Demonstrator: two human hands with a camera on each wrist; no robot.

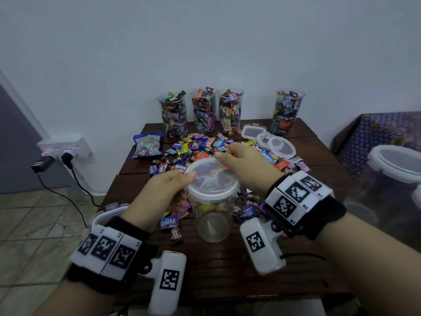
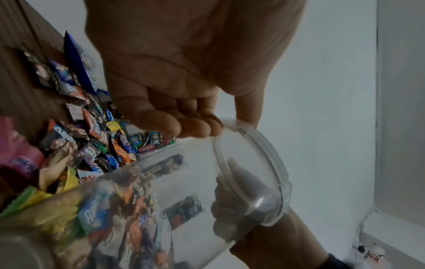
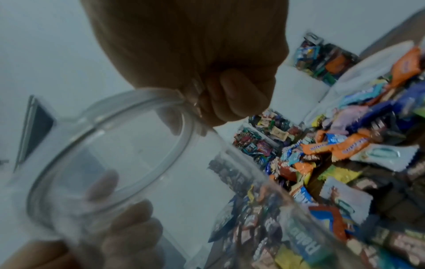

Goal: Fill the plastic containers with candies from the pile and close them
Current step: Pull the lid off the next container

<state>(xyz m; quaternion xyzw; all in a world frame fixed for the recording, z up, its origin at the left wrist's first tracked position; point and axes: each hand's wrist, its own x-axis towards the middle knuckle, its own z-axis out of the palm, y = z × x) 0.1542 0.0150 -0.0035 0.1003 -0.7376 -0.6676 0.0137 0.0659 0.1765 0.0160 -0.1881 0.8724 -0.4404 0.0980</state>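
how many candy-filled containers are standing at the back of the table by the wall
4. Three stand close together at the back left: first, second, third. The fourth stands apart at the back right. All lack lids. A fifth container is in the hands, nearer the camera.

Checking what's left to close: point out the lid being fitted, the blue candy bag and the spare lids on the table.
lid (image 1: pixel 210 176), head view, on its clear top face.
blue candy bag (image 1: pixel 147 145), head view, on its front panel.
spare lids (image 1: pixel 281 147), head view, on the round lid nearest the pile.
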